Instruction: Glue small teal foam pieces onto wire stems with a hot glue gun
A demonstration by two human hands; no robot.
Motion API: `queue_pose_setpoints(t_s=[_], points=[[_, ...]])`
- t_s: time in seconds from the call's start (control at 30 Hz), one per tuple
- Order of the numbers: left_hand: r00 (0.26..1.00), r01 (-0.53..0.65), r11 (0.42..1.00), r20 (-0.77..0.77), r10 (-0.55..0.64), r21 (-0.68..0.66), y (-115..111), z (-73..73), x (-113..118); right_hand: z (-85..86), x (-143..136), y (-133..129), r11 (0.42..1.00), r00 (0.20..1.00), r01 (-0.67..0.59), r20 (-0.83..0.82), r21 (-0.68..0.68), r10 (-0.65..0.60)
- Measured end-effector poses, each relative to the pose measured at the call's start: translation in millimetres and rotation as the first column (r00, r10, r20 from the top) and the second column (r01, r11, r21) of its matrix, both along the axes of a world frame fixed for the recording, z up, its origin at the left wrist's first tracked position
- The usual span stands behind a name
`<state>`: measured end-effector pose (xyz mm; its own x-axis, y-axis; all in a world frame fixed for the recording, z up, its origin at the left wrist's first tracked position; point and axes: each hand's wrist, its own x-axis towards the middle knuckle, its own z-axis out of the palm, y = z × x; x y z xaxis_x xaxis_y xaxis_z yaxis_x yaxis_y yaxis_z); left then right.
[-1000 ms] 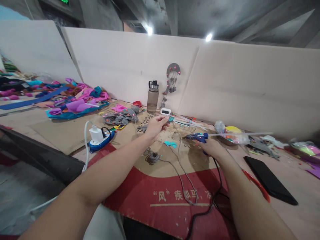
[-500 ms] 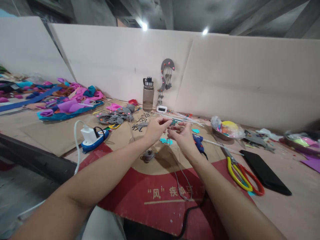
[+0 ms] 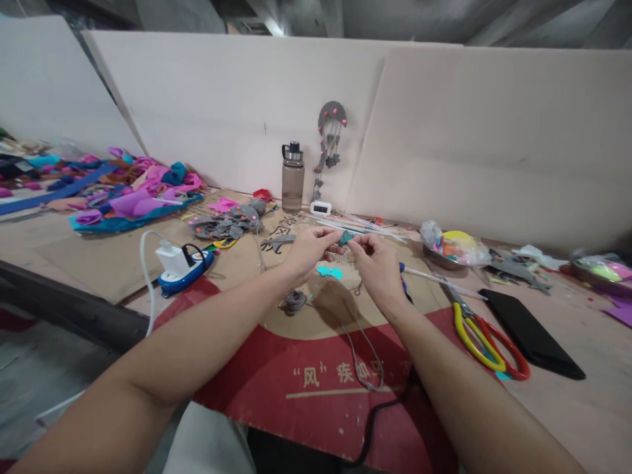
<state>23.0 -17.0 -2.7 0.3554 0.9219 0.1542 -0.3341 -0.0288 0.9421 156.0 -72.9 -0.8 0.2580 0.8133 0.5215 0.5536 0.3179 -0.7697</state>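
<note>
Between my two hands, just above the cardboard, is a small teal felt piece (image 3: 347, 237). My left hand (image 3: 316, 249) pinches its left side with thumb and fingertips. The fingertips of my right hand (image 3: 372, 260) are closed at its right edge. Bright turquoise cut-outs (image 3: 329, 272) lie on the cardboard (image 3: 301, 336) just below. A small coil of grey cord (image 3: 295, 301) rests nearer me, and a loose length of cord (image 3: 365, 382) loops over the red print. Behind my right hand, a blue glue gun (image 3: 403, 280) is mostly hidden.
Red-and-yellow scissors (image 3: 488, 342) and a black phone-like slab (image 3: 530, 332) lie at right, near a bowl of felt bits (image 3: 442, 260). A blue power strip (image 3: 185, 276) sits left. Behind stand a bottle (image 3: 293, 181), a small clock (image 3: 320, 209) and grey felt pieces (image 3: 227, 224).
My right hand has turned and closed its fingertips at the teal piece's right edge. It now covers more of the glue gun and the turquoise cut-out beside it. The view has tilted slightly downward.
</note>
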Motion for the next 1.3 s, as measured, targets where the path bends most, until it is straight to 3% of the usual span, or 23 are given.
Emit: queue_pose_setpoints(t_s=[0.33,0.5,0.7,1.0,1.3], points=[[0.999,0.009,1.0,-0.033,-0.008,0.02,-8,5.1,1,3.9,4,-1,0.993,0.988,0.12,0.098,-0.017,-0.118],[0.999,0.035,0.999,-0.014,-0.035,-0.005,-7,4.7,0,2.5,5,-2,0.993,0.982,0.118,0.144,0.01,-0.118],[0.995,0.097,0.991,0.017,-0.095,-0.097,-7,7.9,-2,-0.8,6,-4,0.986,0.95,0.086,0.288,0.142,-0.124],[0.99,0.144,0.983,0.013,-0.144,-0.109,-8,9.8,-3,1.0,5,-5,0.985,0.924,0.094,0.355,0.142,-0.139],[0.997,0.044,0.995,-0.055,-0.049,-0.095,-5,6.4,-1,-0.9,3,-6,0.988,0.919,0.069,0.377,0.141,-0.118]])
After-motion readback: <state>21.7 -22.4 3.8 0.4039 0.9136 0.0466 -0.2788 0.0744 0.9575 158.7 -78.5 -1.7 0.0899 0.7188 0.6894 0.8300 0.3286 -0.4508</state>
